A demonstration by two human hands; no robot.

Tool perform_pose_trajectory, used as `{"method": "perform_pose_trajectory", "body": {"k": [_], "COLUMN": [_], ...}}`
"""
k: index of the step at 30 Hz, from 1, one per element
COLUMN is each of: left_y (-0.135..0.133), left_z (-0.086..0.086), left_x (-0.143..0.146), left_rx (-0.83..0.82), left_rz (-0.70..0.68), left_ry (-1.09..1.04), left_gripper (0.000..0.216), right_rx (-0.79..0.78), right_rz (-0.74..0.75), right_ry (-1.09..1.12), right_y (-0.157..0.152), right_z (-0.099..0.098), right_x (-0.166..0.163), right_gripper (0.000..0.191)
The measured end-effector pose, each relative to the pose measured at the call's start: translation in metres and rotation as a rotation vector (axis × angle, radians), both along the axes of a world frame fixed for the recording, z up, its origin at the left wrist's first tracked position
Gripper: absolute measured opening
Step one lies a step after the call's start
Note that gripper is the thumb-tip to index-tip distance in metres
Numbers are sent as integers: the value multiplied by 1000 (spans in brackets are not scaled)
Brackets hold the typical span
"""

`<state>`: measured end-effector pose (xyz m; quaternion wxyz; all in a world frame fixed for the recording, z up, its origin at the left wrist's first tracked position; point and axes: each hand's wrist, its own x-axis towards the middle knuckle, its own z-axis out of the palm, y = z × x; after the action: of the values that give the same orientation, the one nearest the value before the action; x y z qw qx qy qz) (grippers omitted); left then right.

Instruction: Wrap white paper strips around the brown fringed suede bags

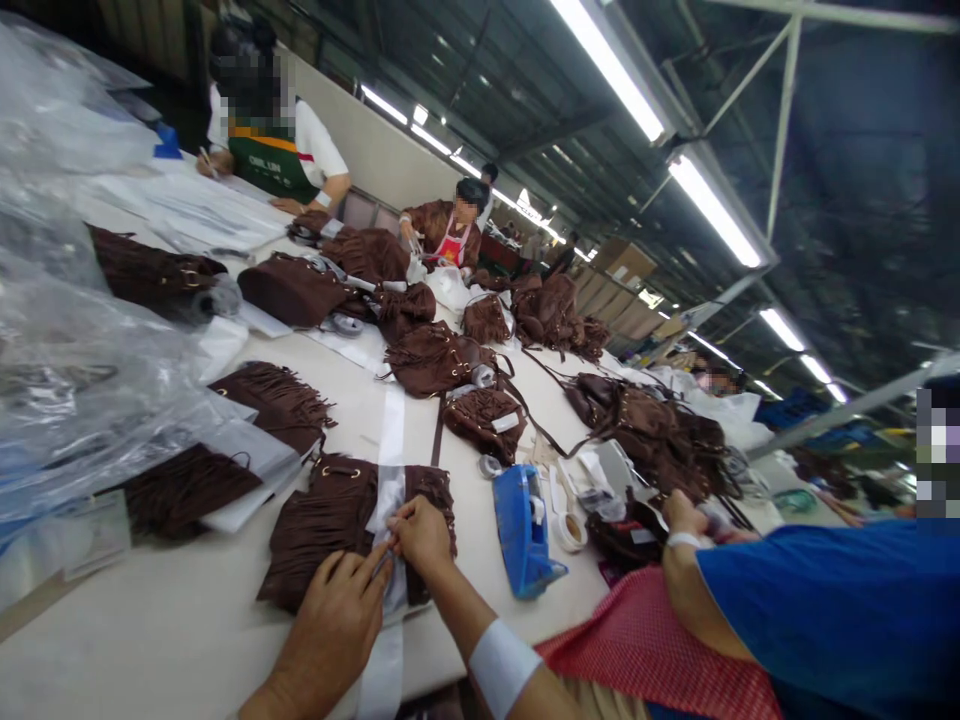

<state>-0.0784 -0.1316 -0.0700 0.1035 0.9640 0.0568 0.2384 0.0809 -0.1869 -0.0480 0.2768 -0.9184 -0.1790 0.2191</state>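
Observation:
A dark brown fringed bag (322, 525) lies on the table in front of me, with a pale white strip (390, 495) running across it. My left hand (337, 610) rests at the strip's left side, thumb and fingers drawn together on it. From the right, my right hand (424, 535) pinches the same strip, its fingertips touching those of the left. Whatever lies under the fingertips is hidden. A blue tape dispenser (521, 535) stands to the right of my right hand, a tape roll (571, 532) beside it.
More brown fringed bags (435, 357) lie across the white table (187, 630). Clear plastic bags (82, 370) are heaped at the left. A co-worker's blue sleeve (840, 600) is close on my right, the hand (684, 515) on a bag. Other people work at the far side.

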Motion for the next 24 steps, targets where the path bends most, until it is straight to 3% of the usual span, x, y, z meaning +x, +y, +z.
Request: {"method": "perform_pose_trajectory", "body": {"k": [11, 19, 24], "left_y": [4, 3, 3], "left_z": [-12, -5, -3], "left_x": [2, 0, 1], "left_rx": [55, 69, 62], "left_rz": [-21, -36, -36], "left_ry": [-24, -10, -10], "left_gripper": [39, 37, 36], "right_rx": [-216, -65, -26], "right_rz": [26, 79, 104], "right_ry": [-224, -333, -315], "right_y": [4, -7, -6], "right_z": [22, 9, 4], "right_x": [9, -11, -10], "right_gripper": [40, 12, 6]}}
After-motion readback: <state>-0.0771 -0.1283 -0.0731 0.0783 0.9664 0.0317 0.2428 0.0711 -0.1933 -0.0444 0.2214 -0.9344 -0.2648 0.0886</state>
